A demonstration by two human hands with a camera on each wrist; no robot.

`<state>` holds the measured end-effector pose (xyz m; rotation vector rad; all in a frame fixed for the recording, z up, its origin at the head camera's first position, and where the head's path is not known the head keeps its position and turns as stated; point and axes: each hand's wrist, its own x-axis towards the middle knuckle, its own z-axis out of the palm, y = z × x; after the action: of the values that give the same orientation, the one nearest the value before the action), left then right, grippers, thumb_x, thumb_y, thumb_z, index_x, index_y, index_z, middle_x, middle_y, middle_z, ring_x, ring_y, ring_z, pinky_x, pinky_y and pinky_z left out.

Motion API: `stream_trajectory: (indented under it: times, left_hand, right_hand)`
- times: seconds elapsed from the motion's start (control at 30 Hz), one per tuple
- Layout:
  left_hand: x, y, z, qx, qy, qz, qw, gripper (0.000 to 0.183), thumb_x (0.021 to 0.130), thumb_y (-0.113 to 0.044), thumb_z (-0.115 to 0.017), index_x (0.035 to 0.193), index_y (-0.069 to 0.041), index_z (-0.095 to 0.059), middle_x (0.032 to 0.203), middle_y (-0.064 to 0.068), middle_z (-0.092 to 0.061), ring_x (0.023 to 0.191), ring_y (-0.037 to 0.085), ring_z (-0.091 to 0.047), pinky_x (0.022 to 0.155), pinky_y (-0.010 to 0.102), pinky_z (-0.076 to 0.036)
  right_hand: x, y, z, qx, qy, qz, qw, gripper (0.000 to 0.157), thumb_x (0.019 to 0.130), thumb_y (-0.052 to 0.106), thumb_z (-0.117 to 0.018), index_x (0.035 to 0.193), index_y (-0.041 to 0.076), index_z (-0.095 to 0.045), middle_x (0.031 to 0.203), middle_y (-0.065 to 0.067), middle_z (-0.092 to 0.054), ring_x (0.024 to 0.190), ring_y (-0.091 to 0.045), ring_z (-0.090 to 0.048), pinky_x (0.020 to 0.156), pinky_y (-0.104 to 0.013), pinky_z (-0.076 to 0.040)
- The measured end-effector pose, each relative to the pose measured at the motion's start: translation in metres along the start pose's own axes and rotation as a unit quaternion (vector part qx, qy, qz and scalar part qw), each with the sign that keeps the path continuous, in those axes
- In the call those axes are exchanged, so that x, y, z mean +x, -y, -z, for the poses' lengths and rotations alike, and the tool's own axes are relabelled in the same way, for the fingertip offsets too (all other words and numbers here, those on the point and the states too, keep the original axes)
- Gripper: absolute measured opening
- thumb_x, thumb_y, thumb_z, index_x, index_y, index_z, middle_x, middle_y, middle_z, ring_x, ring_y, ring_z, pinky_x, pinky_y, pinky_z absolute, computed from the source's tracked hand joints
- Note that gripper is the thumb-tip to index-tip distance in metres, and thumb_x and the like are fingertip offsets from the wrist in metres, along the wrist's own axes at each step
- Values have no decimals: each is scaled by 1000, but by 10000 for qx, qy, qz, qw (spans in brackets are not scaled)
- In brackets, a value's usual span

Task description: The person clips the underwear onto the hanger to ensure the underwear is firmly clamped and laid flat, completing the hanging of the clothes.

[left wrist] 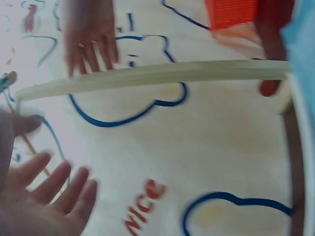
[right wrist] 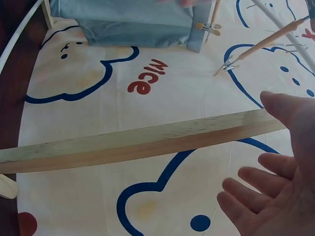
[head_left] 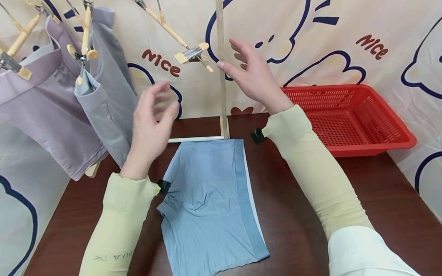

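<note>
Both hands are raised in the air over the table, with nothing in them. My left hand (head_left: 154,122), slightly blurred, has loosely bent fingers and is close to the hanging grey-blue briefs (head_left: 109,114). My right hand (head_left: 255,75) reaches up beside the wooden post (head_left: 224,88), thumb and fingers apart. Between the hands hangs a bare wooden hanger (head_left: 166,26) with a metal and wood clip (head_left: 192,54) at its lower end. Light blue boxer briefs (head_left: 210,213) lie flat on the table below, waistband to the right, a few wrinkles near the middle.
At the back right stands a red plastic basket (head_left: 375,146). Lavender shorts (head_left: 51,113) hang from another clip hanger at the left. The dark brown table (head_left: 297,234) meets a printed cloth backdrop (head_left: 189,102). A white bar (head_left: 195,139) runs along the post's foot.
</note>
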<state>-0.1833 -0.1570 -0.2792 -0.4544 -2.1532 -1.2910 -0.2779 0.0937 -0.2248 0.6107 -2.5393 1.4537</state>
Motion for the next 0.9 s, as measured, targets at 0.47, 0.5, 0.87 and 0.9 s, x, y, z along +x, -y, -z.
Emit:
stream_trajectory:
  times: [0.47,0.5,0.87,0.9]
  left_hand:
    - [92,-62,6,306,-610,607,9958,61,103,-32,-59,156,-10,-38,159,-5,-38,141,3,-33,109,14,-20]
    - [96,-61,5,375,-576,661,9954,60,103,-33,-58,156,-12,-38,159,-6,-38,141,2,-32,109,14,-18]
    - [124,-39,3,679,-582,854,9923,34,104,-35,-58,132,-17,-65,141,-10,-58,136,2,-39,109,20,-21]
    - [125,-38,2,665,-599,881,9921,34,103,-35,-59,131,-17,-66,140,-9,-58,136,3,-39,109,20,-22]
  right_hand:
    - [21,-10,-22,222,370,-418,9982,47,99,44,-66,135,15,-62,128,-3,-67,111,-16,-62,96,-31,-47]
    - [21,-12,-23,193,359,-364,9985,43,99,43,-66,130,13,-65,121,-5,-69,106,-16,-63,93,-31,-47]
    - [21,-16,-30,267,205,-132,9993,36,99,41,-67,111,6,-66,101,-9,-73,91,-17,-66,82,-31,-49]
    - [21,-16,-30,254,191,-128,9994,36,99,40,-67,110,6,-66,102,-10,-73,91,-17,-66,82,-30,-49]
